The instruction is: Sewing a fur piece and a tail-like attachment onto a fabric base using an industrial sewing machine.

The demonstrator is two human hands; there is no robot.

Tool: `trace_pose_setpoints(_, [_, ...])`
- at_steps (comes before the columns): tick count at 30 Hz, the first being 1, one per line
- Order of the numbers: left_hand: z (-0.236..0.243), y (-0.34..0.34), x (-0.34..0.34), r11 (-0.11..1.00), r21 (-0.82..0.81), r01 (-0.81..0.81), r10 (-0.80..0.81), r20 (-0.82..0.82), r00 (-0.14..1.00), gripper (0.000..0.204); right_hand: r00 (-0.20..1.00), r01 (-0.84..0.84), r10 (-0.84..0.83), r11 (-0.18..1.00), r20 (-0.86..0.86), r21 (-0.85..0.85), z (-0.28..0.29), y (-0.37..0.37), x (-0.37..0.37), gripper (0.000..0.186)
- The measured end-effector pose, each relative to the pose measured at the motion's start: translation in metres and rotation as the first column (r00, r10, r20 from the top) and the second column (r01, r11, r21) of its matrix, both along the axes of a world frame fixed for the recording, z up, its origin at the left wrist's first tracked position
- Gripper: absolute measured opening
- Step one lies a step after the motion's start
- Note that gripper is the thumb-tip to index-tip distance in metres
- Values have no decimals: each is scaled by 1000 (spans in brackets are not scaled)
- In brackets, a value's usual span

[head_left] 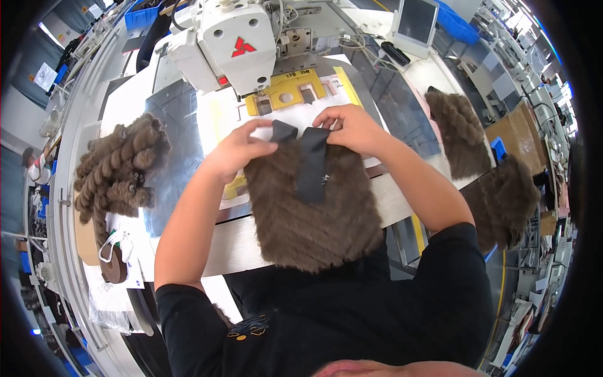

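Note:
A brown fur panel (pixel 314 232) hangs over the near table edge, against my front. Along its top runs a dark grey fabric strip (pixel 311 166), one length lying down over the fur and a shorter end (pixel 284 131) folded at the upper left. My left hand (pixel 242 147) is at the panel's upper left corner, thumb and fingers curled round that short end. At the top right, my right hand (pixel 348 129) pinches the strip and the panel's edge between thumb and fingers. Just beyond both hands lies a yellow-framed template (pixel 286 94), beneath the white sewing machine head (pixel 239 47).
Brown fur pieces (pixel 122 163) are heaped at the left, above a dark tape roll (pixel 114 264). More fur (pixel 461 135) lies at the right, with another pile (pixel 505 204) nearer me. A control screen (pixel 416 22) stands at the back right.

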State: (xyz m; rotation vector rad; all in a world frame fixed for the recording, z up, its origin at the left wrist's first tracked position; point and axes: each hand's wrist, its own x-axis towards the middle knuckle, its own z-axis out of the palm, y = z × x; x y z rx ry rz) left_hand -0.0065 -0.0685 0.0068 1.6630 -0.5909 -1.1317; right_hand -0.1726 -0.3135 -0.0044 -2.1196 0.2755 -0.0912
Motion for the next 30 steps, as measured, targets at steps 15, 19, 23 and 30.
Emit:
trace_pose_setpoints(15, [-3,-3,26,930,-291,225,-150,259,954,26,989,-36,-18,936,148,351,-8,-4,-11,17])
trace_pose_setpoints(19, [-6,5,29,897,-442,16,50,136,990,36,988,-35,-49,852,147,522,-14,-14,-10,17])
trace_pose_setpoints(23, [-7,6,21,875,-473,-99,248,263,933,44,967,-4,-143,822,213,569,-14,-12,-4,18])
trace_pose_setpoints(30, [-37,6,46,750,-457,-479,625,251,740,40,925,245,-347,857,156,454,-17,-50,25,14])
